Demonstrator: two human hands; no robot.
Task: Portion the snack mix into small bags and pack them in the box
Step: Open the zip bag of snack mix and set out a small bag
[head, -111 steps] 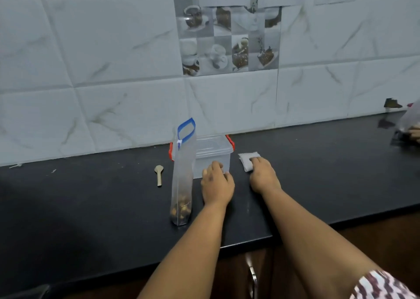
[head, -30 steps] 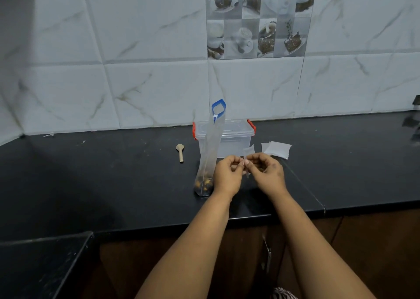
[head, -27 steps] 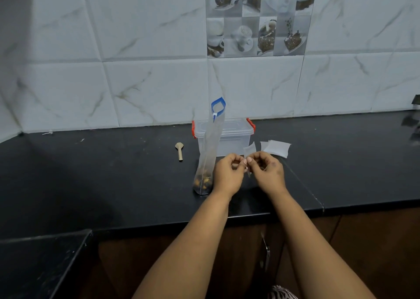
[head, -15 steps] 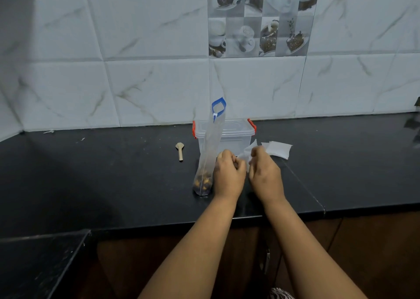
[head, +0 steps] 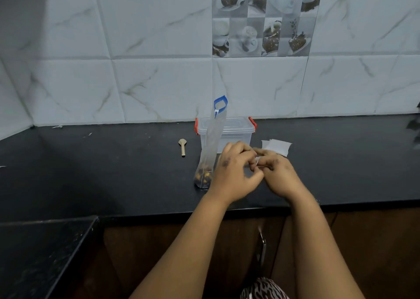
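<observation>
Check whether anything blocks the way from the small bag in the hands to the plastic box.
Yes. The small bag is pinched between the left hand and the right hand, just in front of the box. The box's lid is on, with the red clips at its ends, so it must come off first. The tall snack bag stands before the box's left part.

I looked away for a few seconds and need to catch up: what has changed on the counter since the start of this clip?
Both hands left the counter: the left hand and right hand came together and now work a small bag taken from the pile of small bags. Unchanged: the snack mix bag stands upright, the box is lidded, and the spoon lies where it was.
</observation>
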